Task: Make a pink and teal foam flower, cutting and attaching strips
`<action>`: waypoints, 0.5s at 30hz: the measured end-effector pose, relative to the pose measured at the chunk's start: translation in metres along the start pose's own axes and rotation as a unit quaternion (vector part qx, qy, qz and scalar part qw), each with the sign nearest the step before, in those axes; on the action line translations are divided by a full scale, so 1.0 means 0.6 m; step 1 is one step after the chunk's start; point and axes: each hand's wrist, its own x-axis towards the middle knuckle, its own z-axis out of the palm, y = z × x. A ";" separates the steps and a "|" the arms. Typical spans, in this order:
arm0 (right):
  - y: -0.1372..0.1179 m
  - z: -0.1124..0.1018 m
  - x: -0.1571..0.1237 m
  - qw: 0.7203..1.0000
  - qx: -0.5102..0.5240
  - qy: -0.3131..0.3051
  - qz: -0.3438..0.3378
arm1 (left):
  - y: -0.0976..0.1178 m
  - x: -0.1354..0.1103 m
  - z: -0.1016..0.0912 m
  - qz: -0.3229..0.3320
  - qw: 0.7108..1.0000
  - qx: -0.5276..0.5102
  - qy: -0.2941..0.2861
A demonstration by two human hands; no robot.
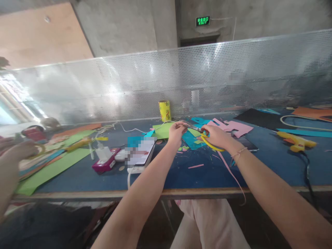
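My right hand (217, 136) is closed on yellow-handled scissors (209, 141), blades pointing left toward my left hand (176, 132). That hand pinches a small thin piece at the blade tips; what it is I cannot make out. A long pink paper strip (231, 173) trails from under my right wrist over the table's front edge. Both hands hover above teal (190, 140), light green (163, 131) and pink paper sheets (234, 127) on the blue table (207, 176).
A phone (141, 154), white charger (103, 152) and magenta box (105, 163) lie left of my arms. A yellow glue gun (297, 142) lies right, a yellow roll (165, 110) by the perforated metal screen. Another person's hand (18, 152) works at far left over green paper (52, 169).
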 end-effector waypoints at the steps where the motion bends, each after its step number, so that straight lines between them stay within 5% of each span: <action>1: -0.001 0.000 0.000 1.000 -0.003 -0.003 0.001 | 0.000 0.000 0.000 -0.008 1.000 -0.012 0.001; 15: -0.007 0.004 0.002 1.000 -0.017 -0.004 0.013 | -0.005 0.002 0.000 -0.039 0.998 -0.044 0.012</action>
